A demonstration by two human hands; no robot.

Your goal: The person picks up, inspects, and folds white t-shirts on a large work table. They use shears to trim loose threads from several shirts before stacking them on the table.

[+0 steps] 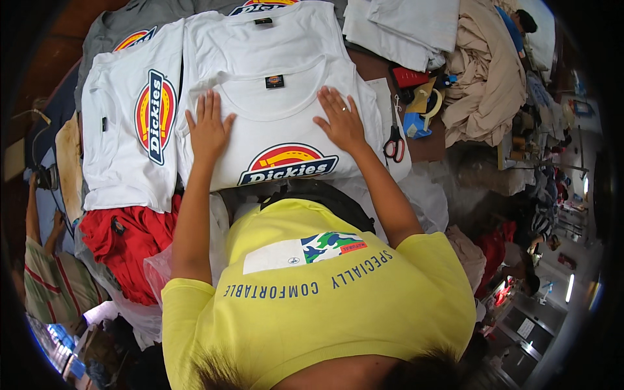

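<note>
We are finding the white shirt (279, 123) lying print side up directly before the person, its neckline facing away; the left hand (211, 130) is resting flat on it, fingers extended, gripping nothing; the right hand (342, 123) is likewise lying spread and unclenched across the neckline; scissors (395, 131) are lying just right of the shirt; a second shirt (114, 159) is lying at its left.
</note>
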